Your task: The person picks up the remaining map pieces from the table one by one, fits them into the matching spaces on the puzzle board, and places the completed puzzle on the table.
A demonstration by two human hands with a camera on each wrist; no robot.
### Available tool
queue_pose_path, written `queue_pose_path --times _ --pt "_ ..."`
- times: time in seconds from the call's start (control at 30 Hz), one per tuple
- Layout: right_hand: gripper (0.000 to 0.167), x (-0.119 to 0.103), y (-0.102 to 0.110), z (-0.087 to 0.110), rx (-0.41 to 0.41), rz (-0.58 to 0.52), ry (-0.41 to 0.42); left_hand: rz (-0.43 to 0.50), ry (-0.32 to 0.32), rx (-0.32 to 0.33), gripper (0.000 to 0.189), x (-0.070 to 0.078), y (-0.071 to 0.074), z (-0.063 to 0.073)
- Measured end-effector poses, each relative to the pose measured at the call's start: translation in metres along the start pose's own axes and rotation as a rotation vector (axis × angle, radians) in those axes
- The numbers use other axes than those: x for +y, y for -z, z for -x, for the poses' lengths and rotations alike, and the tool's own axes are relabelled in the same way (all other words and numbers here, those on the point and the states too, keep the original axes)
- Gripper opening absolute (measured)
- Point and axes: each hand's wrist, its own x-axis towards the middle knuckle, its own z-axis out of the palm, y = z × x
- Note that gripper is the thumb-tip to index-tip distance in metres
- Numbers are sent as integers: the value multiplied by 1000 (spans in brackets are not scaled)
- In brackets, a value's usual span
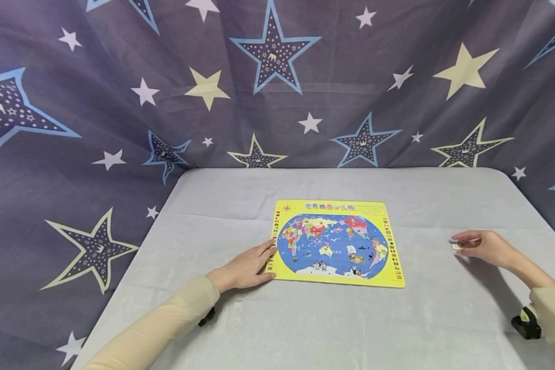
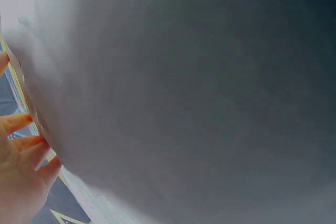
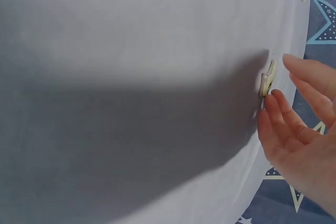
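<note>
A yellow-bordered world map board point(image 1: 335, 282) lies flat on the table, its blue oval map covered in coloured land and animal pictures. My left hand point(image 1: 245, 267) rests at the board's left edge, fingers spread and fingertips on the yellow border; the left wrist view shows that hand point(image 2: 23, 169) at its far left. To the right of the board, my right hand point(image 1: 485, 249) is around a small cream-coloured piece point(image 1: 456, 246). The right wrist view shows the small piece point(image 3: 266, 80) between the fingers and thumb, with a gap on the thumb side.
A pale grey cloth covers the table point(image 1: 333, 329). Behind and to the left hangs a dark curtain point(image 1: 277, 118) printed with stars. Black wrist mounts sit under both sleeves, the right mount point(image 1: 526, 325) close above the cloth.
</note>
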Motion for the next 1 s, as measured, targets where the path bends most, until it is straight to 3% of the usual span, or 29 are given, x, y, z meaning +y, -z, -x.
queue_pose_path --times 0.2,0.53,1.0 --pt "22 4 -3 0 19 11 18 -2 1 1 68 0 -1 0" --pt "28 6 -8 0 33 70 -35 0 5 -3 68 1 0 0" --pt "33 4 -6 -1 -21 88 -176 -11 -1 6 69 0 -1 0"
